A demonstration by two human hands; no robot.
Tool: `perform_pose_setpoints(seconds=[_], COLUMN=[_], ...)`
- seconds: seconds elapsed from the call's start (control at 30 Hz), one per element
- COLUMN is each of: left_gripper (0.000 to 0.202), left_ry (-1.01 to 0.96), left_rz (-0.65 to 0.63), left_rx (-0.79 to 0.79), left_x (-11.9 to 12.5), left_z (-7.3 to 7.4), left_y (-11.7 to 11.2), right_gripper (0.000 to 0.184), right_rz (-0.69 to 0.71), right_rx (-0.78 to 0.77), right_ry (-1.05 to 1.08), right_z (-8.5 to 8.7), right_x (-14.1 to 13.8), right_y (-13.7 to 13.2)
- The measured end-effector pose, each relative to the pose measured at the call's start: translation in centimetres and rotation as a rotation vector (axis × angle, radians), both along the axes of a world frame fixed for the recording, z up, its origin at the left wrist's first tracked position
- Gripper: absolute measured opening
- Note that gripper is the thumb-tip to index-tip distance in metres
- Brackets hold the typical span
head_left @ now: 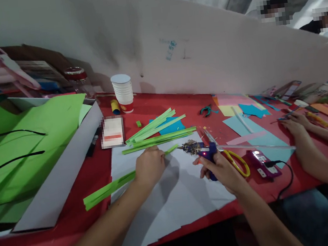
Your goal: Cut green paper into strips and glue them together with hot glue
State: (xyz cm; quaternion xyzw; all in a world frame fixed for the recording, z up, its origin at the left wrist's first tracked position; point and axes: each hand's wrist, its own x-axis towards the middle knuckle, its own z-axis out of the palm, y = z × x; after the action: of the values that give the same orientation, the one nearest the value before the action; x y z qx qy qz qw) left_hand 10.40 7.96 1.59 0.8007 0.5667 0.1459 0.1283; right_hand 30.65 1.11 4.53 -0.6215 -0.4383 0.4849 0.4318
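Note:
My left hand (148,166) is closed around a long folded green paper strip (109,189) that runs from lower left to a tip near the glue gun's nozzle. My right hand (221,169) grips a blue hot glue gun (207,152) whose crusted nozzle (191,147) points left at the strip's end. Both hands hover over a white paper sheet (173,201) on the red table (164,103). Several more green strips (159,133) lie just beyond my left hand.
Yellow-handled scissors (236,160) lie by my right hand, next to a purple device (261,163) with a black cable. A stack of paper cups (123,92) stands at the back. Green sheets on a grey board (45,152) fill the left. Another person's hands (296,123) work at right among coloured paper.

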Motion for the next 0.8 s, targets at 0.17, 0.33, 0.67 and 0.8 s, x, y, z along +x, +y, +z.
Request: perform_pose_setpoints(seconds=[0.17,0.33,0.67,0.8], left_gripper=[0.030,0.028,0.029,0.029], left_ry=[0.003,0.027,0.052,0.058], left_rz=[-0.003,0.005,-0.016,-0.014], left_rx=[0.028,0.032,0.058,0.052], left_x=[0.0,0.1,0.1,0.1], left_z=[-0.3,-0.2,-0.3,-0.2], left_y=[0.0,0.1,0.2,0.2], right_gripper=[0.037,0.038,0.034,0.030], right_rz=[0.015,0.093,0.139,0.117], right_rx=[0.030,0.070,0.087,0.081], right_ry=[-0.157,-0.242,-0.471,-0.543], right_z=[-0.7,-1.3,-2.5,-2.9], right_x=[-0.9,-1.3,-1.2,-1.1], right_y=[0.0,0.5,1.3,1.4])
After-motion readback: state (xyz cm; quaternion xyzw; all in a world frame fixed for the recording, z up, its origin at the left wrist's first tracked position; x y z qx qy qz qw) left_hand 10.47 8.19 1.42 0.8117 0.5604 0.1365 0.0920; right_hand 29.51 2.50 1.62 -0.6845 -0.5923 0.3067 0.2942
